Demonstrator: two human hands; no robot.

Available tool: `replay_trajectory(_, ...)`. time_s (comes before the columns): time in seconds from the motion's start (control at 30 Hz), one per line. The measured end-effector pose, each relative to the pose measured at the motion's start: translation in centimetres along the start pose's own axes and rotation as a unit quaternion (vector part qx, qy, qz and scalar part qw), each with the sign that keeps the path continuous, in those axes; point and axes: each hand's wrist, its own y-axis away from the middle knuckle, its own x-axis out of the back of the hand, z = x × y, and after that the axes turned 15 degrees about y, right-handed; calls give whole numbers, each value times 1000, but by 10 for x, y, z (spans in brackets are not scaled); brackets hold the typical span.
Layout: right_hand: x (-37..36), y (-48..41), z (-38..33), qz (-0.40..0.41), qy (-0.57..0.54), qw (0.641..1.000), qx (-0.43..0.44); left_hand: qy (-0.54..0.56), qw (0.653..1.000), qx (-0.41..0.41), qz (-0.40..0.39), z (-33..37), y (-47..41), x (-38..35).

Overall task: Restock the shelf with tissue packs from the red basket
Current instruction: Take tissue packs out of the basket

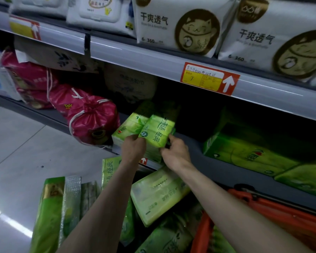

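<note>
A green tissue pack [156, 131] with white lettering sits at the front edge of the lower shelf [224, 161], leaning against a second green pack [130, 125] on its left. My left hand [133, 148] grips the near end of these packs from below. My right hand [175, 152] pinches the right near corner of the lettered pack. More green packs [254, 152] lie further right on the same shelf. The red basket [274, 214] is at the lower right, with several green packs [157, 194] piled in and beside it.
Pink drawstring bags [91, 119] fill the shelf left of the packs. The upper shelf rail [153, 57] carries a red and yellow price tag [208, 79], with white cat-print packs [177, 24] above. Grey floor tiles [26, 143] spread to the left.
</note>
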Motion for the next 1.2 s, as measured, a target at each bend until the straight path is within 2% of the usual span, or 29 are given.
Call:
replay_trajectory(0.2, 28, 19, 3, -20, 6, 999, 28, -39, 999, -3, 0, 16, 21, -11)
replay_trajectory(0.27, 48, 32, 6, -22, 18, 999, 46, -68, 997, -27, -4, 25, 31, -19)
replay_trajectory(0.4, 103, 68, 19, -1, 49, 996, 69, -150, 983, -75, -76, 45, 64, -38)
replay_trajectory(0.5, 148, 104, 40, 16, 86, 993, 84, -168, 965, -120, -164, 56, 105, -58)
replay_trajectory(0.67, 223, 188, 86, 46, 162, 983, 74, -215, 893, -217, -331, 64, 196, -91)
replay_trajectory(0.83, 266, 273, 151, 68, 220, 972, 45, -284, 819, -249, -433, 43, 281, -113)
replay_trajectory(1.0, 257, 314, 219, 75, 231, 970, -6, -389, 733, -279, -483, 13, 306, -129)
replay_trajectory(1.07, 239, 314, 242, 78, 294, 953, -10, -399, 718, -270, -502, 6, 307, -135)
replay_trajectory(1.13, 231, 311, 241, 47, 379, 924, 23, -404, 713, -265, -508, 4, 304, -142)
replay_trajectory(1.2, 234, 308, 235, 16, 375, 926, 35, -413, 713, -269, -499, -1, 298, -150)
